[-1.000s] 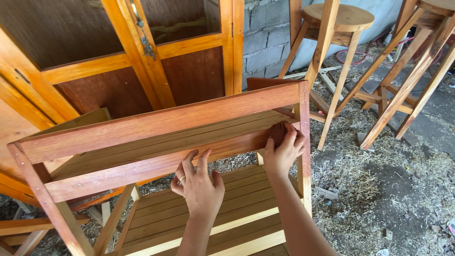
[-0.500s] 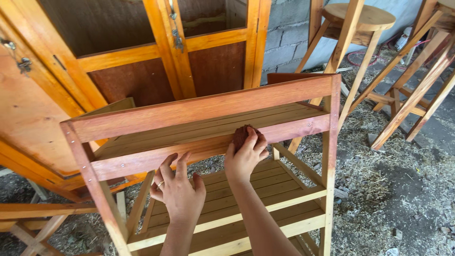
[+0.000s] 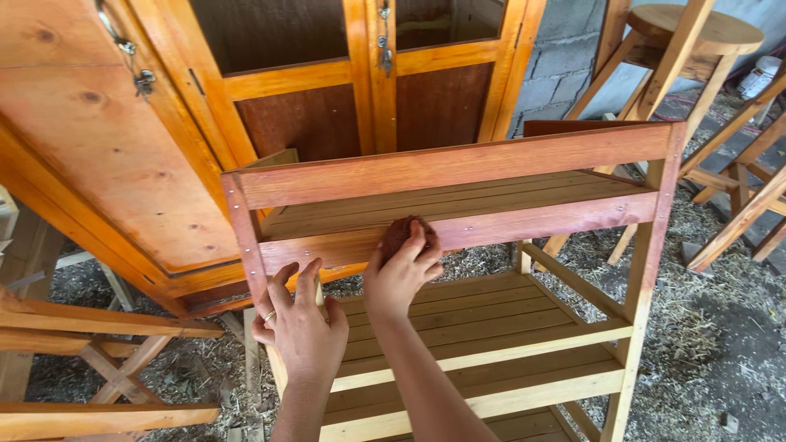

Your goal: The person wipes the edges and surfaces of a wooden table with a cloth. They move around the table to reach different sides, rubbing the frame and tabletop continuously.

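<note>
cabinet far left, glossy orange doors, metal latches | slatted rack centre, upright, reddish top rails, paler shelves below | stools far right | your left hand fingers spread, bracing rack's left post | your right hand fingers clamped on brown pad, pressed to near top rail | white container far right, label unreadable

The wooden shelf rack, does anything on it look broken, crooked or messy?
Nothing looks broken. The shelf rack stands straight and its slats lie even. The right hand presses a dark reddish pad on the front rail; the left hand rests by the left post. Only the ground is messy, strewn with wood shavings.
</note>
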Tool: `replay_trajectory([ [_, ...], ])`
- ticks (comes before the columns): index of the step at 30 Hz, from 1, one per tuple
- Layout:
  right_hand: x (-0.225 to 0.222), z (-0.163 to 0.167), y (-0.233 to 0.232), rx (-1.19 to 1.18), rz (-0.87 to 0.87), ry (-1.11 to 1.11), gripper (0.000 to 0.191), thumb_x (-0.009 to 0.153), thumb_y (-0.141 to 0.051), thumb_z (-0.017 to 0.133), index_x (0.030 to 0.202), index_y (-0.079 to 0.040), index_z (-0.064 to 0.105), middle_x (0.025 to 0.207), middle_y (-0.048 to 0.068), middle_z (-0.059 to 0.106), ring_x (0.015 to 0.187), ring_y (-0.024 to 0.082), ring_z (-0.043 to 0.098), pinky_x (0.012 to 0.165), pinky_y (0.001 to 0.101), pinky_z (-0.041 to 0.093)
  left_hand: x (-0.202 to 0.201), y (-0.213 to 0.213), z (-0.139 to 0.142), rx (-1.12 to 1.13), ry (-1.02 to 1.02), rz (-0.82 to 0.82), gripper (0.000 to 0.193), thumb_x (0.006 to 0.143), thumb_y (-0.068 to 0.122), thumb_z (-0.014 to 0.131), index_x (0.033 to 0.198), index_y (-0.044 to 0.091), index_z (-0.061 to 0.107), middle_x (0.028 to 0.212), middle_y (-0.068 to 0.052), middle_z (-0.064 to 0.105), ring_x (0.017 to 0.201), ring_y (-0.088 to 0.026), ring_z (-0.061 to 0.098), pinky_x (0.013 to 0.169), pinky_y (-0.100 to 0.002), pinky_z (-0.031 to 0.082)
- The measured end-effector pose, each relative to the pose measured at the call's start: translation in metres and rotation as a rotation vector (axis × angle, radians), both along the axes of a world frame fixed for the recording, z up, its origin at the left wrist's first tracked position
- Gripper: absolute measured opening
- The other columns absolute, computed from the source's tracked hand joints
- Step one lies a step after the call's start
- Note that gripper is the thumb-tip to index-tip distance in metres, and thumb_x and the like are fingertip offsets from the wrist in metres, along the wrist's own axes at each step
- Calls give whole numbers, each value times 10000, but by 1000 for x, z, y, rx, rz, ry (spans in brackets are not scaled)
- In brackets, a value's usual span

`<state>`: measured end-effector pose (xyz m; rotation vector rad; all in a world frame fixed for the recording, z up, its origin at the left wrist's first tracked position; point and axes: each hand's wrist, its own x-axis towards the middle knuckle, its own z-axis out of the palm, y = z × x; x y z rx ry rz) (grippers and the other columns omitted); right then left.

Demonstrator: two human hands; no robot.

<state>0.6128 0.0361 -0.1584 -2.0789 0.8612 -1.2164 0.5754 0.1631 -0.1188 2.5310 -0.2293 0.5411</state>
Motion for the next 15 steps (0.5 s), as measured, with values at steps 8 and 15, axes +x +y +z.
replay_trajectory([
  [8, 21, 13, 93, 32, 173, 24, 817, 766, -113, 756, 1476, -43, 358, 1471, 389, 232, 1175, 568, 339, 1003, 678, 326, 10, 67, 0, 11, -69, 126, 653, 722, 196, 730, 1353, 300, 593, 1475, -49, 452, 1343, -371, 369, 1005, -645, 246],
  [15, 39, 27, 156, 147, 330, 48, 810, 785, -103, 759, 1483, -75, 348, 1506, 340, 218, 1190, 532, 347, 1019, 630, 357, 13, 114, -1, 13, -36, 200, 646, 728, 189, 726, 1354, 304, 612, 1449, -53, 462, 1332, -363, 356, 1007, -635, 232],
])
